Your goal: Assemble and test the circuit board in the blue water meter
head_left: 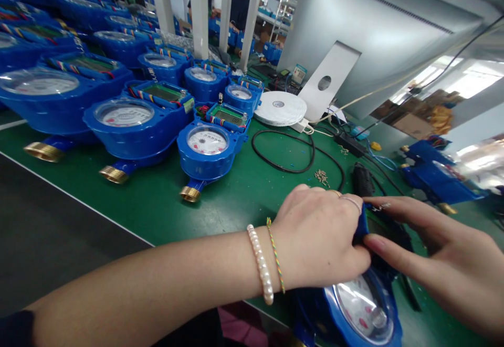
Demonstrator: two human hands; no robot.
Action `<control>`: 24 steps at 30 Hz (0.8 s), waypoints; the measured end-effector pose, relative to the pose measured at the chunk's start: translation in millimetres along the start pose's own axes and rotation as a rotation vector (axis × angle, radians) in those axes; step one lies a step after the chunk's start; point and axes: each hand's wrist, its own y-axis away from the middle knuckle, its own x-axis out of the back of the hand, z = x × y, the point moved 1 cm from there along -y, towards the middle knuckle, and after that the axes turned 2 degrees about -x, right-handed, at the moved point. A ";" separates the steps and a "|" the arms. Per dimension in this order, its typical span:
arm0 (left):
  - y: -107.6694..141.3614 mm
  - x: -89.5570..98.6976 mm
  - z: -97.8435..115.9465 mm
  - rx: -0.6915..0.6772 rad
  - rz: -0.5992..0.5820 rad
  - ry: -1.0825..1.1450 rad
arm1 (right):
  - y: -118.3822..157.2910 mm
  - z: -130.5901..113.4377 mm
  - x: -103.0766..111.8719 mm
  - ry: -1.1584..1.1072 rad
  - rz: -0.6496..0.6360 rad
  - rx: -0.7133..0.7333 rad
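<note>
Left hand (pixel 318 237) clenched over blue meter (pixel 354 310) top; right hand (pixel 441 252) fingers extended, pinching same meter's blue cover. Green bench (pixel 244 189); meter rows (pixel 157 105) well apart, left.

No readable text anywhere in view

The dial faces of the blue water meters (pixel 207 142) standing on the worktop (pixel 157 205) up and to the left of the left hand (pixel 318 237) carry small black digit windows and red marks, but they are too blurred and small to read. The meter (pixel 364 310) just under both hands shows only red spots behind its glass. The green display boards (pixel 228 115) on the meters further back bear no legible characters. A small label on a device (pixel 299 73) far beyond the right hand (pixel 444 252), near the monitor stand, is likewise too small to make out.
</note>
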 end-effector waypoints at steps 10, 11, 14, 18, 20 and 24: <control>-7.7 7.5 -3.8 0.000 -0.056 -0.010 | 0.7 -3.3 0.0 0.011 0.074 0.153; -7.4 7.1 -4.1 0.002 -0.043 -0.022 | 1.9 -2.4 -0.2 0.015 0.093 0.165; -5.1 4.1 -4.8 0.004 -0.002 -0.030 | 5.8 0.1 -1.2 0.022 0.126 0.185; -1.5 -2.6 -8.5 -0.026 0.028 -0.021 | 9.6 2.3 -3.6 0.050 0.159 0.194; 0.3 -6.2 -11.2 -0.057 0.039 -0.020 | 10.7 3.3 -4.5 0.069 0.180 0.192; 4.0 -11.0 -14.5 -0.102 0.068 -0.010 | 11.8 5.1 -5.5 0.072 0.214 0.185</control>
